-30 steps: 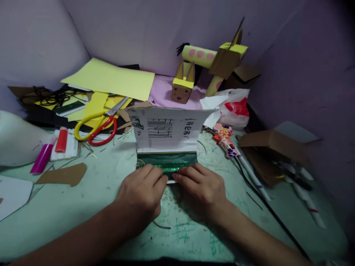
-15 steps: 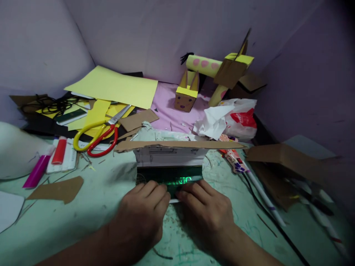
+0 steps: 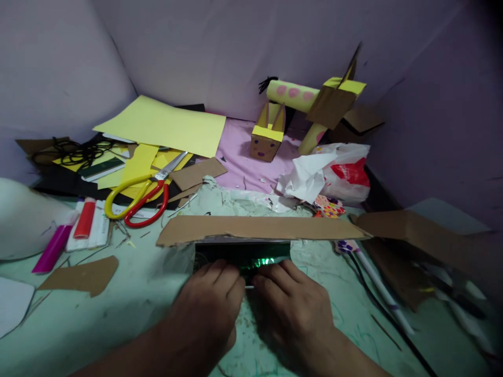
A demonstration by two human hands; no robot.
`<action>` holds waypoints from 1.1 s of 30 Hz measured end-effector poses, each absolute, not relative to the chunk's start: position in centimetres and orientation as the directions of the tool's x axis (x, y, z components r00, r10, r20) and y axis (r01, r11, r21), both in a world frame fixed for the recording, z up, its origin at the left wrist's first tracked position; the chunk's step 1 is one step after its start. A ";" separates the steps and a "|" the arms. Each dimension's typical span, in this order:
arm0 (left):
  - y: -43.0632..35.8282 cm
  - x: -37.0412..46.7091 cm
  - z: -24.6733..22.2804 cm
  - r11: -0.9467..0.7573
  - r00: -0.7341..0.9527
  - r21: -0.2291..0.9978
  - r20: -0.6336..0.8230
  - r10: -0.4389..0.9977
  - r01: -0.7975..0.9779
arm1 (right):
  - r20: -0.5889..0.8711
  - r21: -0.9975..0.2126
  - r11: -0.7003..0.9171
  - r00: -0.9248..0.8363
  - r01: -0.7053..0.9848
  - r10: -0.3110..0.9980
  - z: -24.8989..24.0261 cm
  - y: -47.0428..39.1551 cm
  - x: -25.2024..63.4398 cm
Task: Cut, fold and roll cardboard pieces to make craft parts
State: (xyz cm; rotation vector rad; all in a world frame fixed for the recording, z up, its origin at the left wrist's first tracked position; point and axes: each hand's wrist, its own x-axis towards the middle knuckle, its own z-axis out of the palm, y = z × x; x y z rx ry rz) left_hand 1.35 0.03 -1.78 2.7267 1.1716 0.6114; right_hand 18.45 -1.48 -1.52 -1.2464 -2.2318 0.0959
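My left hand (image 3: 214,303) and my right hand (image 3: 294,298) grip the near edge of a dark green, shiny printed card (image 3: 243,252), fingers curled over it and thumbs hidden. The two hands are side by side with a small gap between them. Beyond the card's far side a long brown cardboard flap (image 3: 259,227) stretches left to right, its near edge ragged. Whether the flap and card are one piece is hard to tell.
Red and yellow scissors (image 3: 147,195), a red marker (image 3: 85,219) and yellow sheets (image 3: 165,125) lie left. A cardboard animal head (image 3: 266,142), plastic bag (image 3: 348,170) and spotted tube figure (image 3: 294,94) stand behind. A cable (image 3: 387,306) runs right.
The cardboard flap has tilted toward me, so its brown face shows more and the white lined part behind the card is mostly covered. Both hands stay on the card. The view has shifted slightly.
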 end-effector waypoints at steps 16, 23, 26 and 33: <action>3.6 1.5 0.5 -0.469 0.580 0.444 -0.152 0.800 0.763 | 0.237 -0.634 0.410 -0.339 0.656 0.910 -0.9 0.8 19.7; 3.9 0.8 0.7 -0.445 0.611 0.553 -0.152 0.777 0.704 | 0.315 -0.591 0.440 -0.309 0.677 0.898 -0.9 -0.4 21.6; 4.7 1.2 1.2 -0.414 0.610 0.542 -0.248 0.753 0.732 | 0.276 -0.625 0.386 -0.271 0.678 0.922 -1.2 -0.1 21.6; 5.5 1.5 1.9 -0.296 0.499 0.469 -0.399 0.770 0.832 | 0.166 -0.718 0.256 -0.198 0.648 0.966 -1.4 0.5 21.3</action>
